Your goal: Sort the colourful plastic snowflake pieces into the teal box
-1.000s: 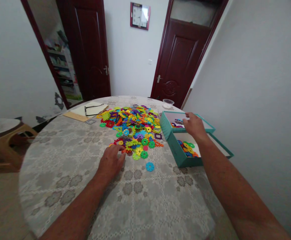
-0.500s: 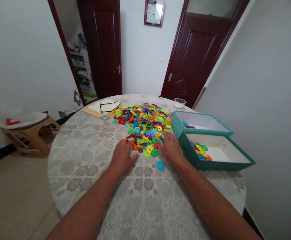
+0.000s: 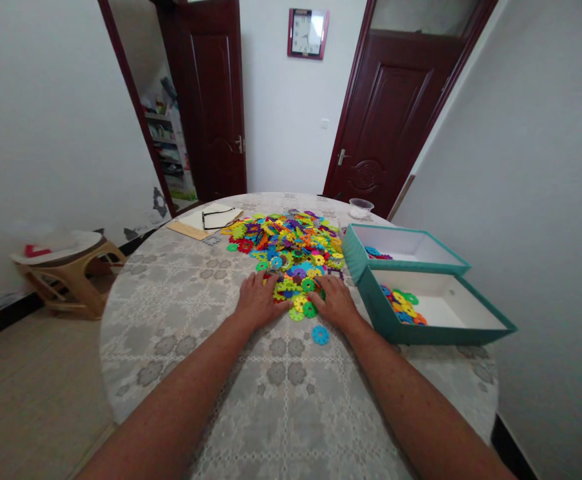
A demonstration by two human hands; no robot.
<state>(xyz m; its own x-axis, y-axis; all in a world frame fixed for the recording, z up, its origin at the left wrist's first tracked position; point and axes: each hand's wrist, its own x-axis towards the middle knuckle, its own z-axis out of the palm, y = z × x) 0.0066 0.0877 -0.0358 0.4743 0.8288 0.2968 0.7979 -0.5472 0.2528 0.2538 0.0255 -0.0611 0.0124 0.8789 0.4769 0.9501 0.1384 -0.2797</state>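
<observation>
A heap of small coloured plastic discs (image 3: 291, 247) lies on the round table (image 3: 211, 313). My left hand (image 3: 259, 301) rests palm down at the heap's near left edge, fingers stretched onto the pieces. My right hand (image 3: 335, 303) lies flat at the near right edge, fingers also spread on the discs. Neither hand grips anything that shows. One blue disc (image 3: 320, 335) lies alone just in front of my right hand.
Two teal boxes stand right of the heap: the near one (image 3: 421, 331) holds several mixed discs, the far one (image 3: 353, 247) a few dark ones. A notebook with glasses (image 3: 211, 220) and a small clear bowl (image 3: 361, 207) sit at the back. A low stool (image 3: 65, 267) stands left.
My right hand came away from the far teal box and settled on the heap's near edge. My left hand slid slightly forward onto the pieces. The view swung to the right.
</observation>
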